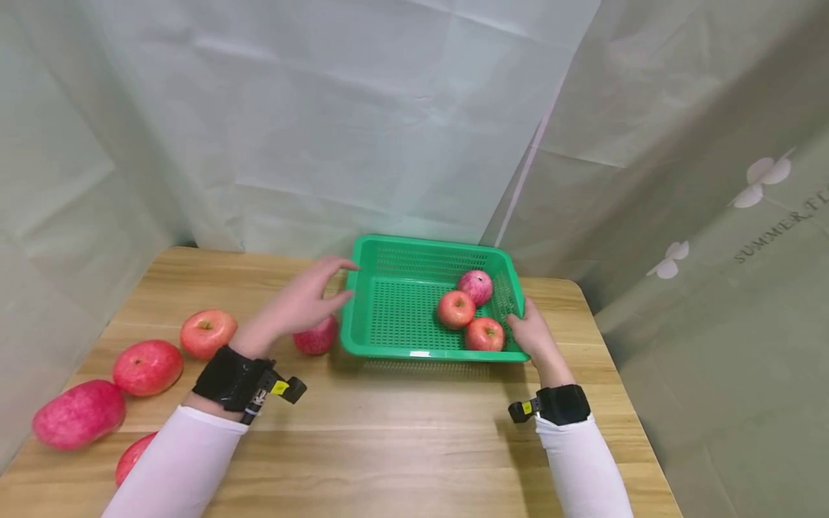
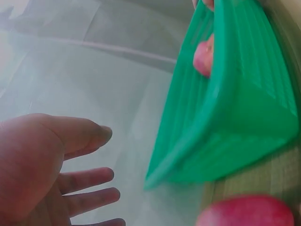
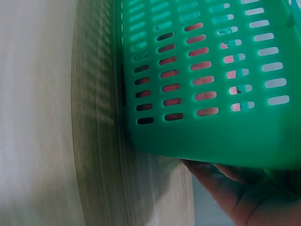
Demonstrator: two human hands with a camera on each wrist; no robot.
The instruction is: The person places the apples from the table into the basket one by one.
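Note:
A green plastic basket point(image 1: 395, 354) with slotted walls stands at the back of the table, holding three apples point(image 1: 456, 309) toward its right side. My right hand point(image 1: 536, 337) grips its right rim, thumb over the edge; the right wrist view shows those fingers point(image 3: 216, 186) against the outside of the wall. At the opposite end, my left hand point(image 1: 309, 296) hovers beside the left rim, thumb and fingers spread and nothing held. In the left wrist view a gap separates that hand from the basket. Below the left hand, a red apple point(image 1: 316, 337) lies beside the basket, partly hidden.
On the wooden table point(image 1: 414, 446), several more apples lie to the left, among them a light red one point(image 1: 209, 334) and a long, dark pink one point(image 1: 79, 414). Another point(image 1: 132, 457) is partly covered by the left sleeve. Pale curtains point(image 1: 363, 129) hang behind and beside the table.

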